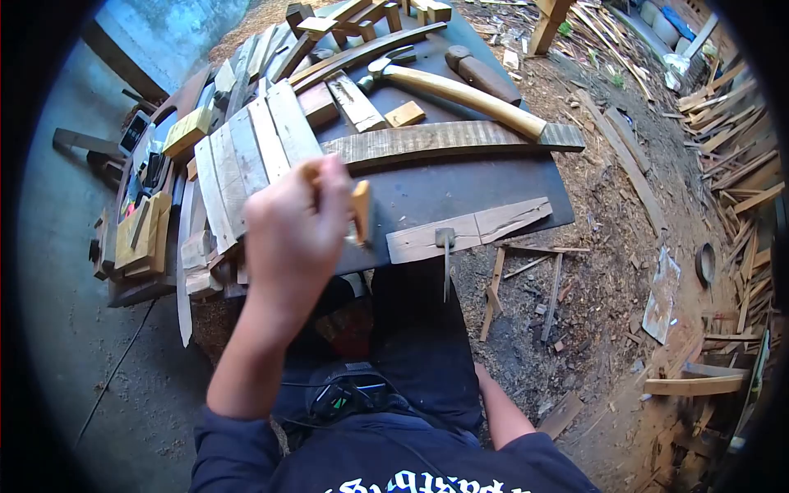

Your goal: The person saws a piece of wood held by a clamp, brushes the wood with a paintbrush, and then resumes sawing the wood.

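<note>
My left hand [297, 215] is raised over the near edge of the table, its fingers curled into a fist. A small yellow-brown wooden piece [361, 205] sticks out on the right side of the fist; the rest of it is hidden by the fingers. Close by lies a panel of pale boards [256, 140]. To the right, a cracked board [514, 222] lies along the table edge with a metal clamp [445, 238] on it. My right arm [501, 408] hangs at my side, and the hand is hidden beside my leg.
A claw hammer [464, 100] rests across a long rough plank [444, 140] on the dark table [460, 182]. Wood offcuts [353, 103] and a wooden mallet [481, 72] lie farther back. Scrap wood [752, 197] is piled on the ground at right. A cable [115, 370] crosses the floor at left.
</note>
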### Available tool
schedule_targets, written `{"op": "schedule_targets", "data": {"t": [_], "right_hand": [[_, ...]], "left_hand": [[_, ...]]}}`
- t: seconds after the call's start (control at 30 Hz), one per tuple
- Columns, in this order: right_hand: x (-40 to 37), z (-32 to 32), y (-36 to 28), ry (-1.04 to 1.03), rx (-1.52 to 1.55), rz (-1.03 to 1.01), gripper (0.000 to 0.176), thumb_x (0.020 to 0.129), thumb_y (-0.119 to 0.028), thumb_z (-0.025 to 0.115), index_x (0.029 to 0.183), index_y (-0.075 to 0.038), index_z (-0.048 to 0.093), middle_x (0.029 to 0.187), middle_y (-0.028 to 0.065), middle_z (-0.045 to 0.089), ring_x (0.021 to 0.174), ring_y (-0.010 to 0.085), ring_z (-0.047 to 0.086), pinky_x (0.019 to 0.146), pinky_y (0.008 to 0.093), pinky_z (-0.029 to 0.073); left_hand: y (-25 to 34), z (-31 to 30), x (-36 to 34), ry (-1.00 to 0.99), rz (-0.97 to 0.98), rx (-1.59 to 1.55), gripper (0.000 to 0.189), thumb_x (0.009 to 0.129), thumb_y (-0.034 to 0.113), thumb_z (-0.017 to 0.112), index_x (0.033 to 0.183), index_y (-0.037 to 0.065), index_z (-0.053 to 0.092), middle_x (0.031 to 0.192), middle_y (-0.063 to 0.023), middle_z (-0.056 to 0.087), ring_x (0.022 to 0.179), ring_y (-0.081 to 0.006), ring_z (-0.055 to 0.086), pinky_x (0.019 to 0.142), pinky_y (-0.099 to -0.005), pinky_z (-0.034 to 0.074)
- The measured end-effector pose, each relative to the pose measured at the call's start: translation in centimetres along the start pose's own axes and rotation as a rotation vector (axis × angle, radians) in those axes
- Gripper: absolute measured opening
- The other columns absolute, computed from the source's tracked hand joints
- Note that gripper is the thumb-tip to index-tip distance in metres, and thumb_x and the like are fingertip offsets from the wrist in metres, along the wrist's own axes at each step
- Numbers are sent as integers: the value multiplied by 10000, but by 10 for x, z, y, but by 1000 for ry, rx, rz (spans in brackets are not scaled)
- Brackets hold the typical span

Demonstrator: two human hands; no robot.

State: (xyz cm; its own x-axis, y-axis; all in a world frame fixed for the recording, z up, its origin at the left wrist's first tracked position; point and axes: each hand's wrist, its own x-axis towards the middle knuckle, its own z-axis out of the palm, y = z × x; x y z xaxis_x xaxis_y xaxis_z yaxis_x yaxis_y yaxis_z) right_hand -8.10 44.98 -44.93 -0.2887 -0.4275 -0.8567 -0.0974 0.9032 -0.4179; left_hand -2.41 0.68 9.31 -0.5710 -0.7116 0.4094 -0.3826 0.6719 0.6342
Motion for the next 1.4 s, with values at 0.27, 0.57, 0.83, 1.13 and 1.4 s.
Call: {"op": "schedule_targets", "data": {"t": [0.27, 0.57, 0.83, 1.13, 1.4], "right_hand": [[-30, -7, -1, 48, -35, 23, 653, 819, -458, 804, 1322, -50, 725, 1306, 282, 711, 1248, 439, 678, 1056, 478, 546], [-57, -1, 31, 82, -37, -42, 552, 869, -489, 720, 1238, -81, 761, 1266, 226, 745, 1226, 411, 693, 1012, 484, 562], [-52, -10, -7, 26, -29, 16, 506, 889, -448, 692, 1212, -67, 764, 1234, 245, 748, 1221, 425, 688, 1011, 485, 563], [-27, -8, -18, -1, -99, 16, 493, 893, -435, 686, 1206, -62, 764, 1231, 250, 746, 1219, 428, 687, 1012, 488, 563], [-23, -4, -30, -12, -96, -1, 483, 897, -424, 681, 1200, -57, 764, 1228, 255, 744, 1218, 431, 686, 1012, 491, 562]], "left_hand": [[64, 91, 44, 40, 341, -148, 362, 1039, 190, 640, 741, -13, 669, 645, -227, 668, 592, -401, 699, 596, -490, 587], [122, 178, 61, -215, 494, -529, 441, 1072, 278, 612, 757, -23, 681, 673, -250, 670, 659, -450, 696, 697, -523, 572], [19, 78, 65, -89, 284, -394, 374, 1080, 252, 632, 933, -61, 774, 634, -131, 719, 507, -168, 675, 476, -329, 502], [-38, -118, -59, -92, -262, 15, 322, 1109, 174, 565, 1014, -91, 721, 802, -121, 757, 704, -138, 755, 616, -239, 589], [-37, -121, -73, 171, -139, 147, 197, 1056, 139, 661, 991, -27, 746, 766, -144, 729, 648, -202, 735, 581, -337, 536]]}}
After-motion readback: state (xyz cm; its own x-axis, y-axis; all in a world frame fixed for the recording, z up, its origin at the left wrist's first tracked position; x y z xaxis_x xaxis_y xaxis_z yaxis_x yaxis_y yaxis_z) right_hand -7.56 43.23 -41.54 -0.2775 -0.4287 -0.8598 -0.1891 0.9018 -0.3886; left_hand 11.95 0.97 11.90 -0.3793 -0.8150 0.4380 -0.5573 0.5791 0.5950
